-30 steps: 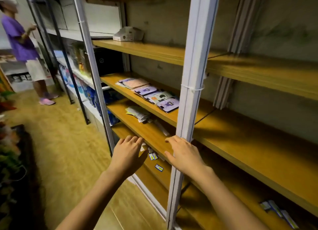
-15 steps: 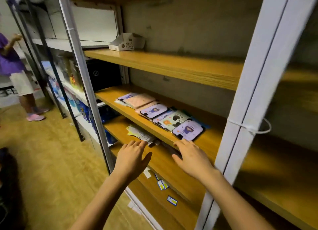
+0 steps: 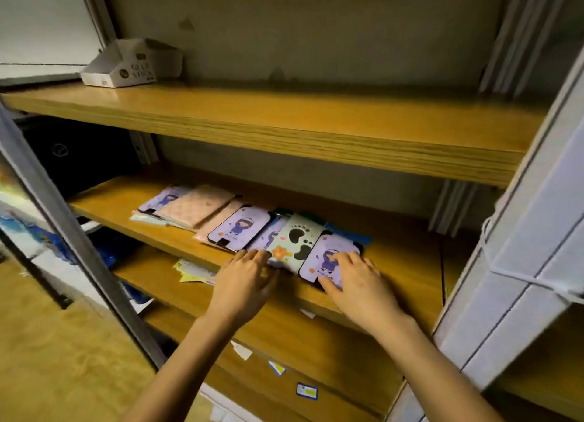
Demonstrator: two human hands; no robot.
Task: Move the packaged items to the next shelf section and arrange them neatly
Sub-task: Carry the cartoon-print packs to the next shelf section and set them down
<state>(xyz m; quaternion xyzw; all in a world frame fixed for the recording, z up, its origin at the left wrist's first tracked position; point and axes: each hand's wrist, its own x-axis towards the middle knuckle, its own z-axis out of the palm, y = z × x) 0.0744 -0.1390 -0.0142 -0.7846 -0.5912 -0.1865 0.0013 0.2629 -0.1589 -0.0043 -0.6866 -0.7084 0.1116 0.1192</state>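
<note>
A row of flat packaged phone cases lies overlapping on the middle wooden shelf point(image 3: 407, 263). From the right: a lilac case with a cartoon girl point(image 3: 328, 257), a pale green paw-print case point(image 3: 295, 243), another lilac girl case point(image 3: 240, 227), and pink packs point(image 3: 196, 208) further left. My right hand point(image 3: 357, 282) rests on the rightmost lilac case with fingers spread, thumb at its front edge. My left hand point(image 3: 245, 279) touches the front edge of the paw-print case with straight fingers.
A white cardboard display box point(image 3: 129, 64) stands on the upper shelf. White metal uprights frame the section at left point(image 3: 79, 251) and right point(image 3: 518, 273). Loose packets point(image 3: 192, 271) lie on the shelf below, small cards point(image 3: 306, 391) on a lower one.
The view has moved in close to the middle shelf. Both hands rose from the lower shelf edge and now touch the phone cases at the right end of the row.
</note>
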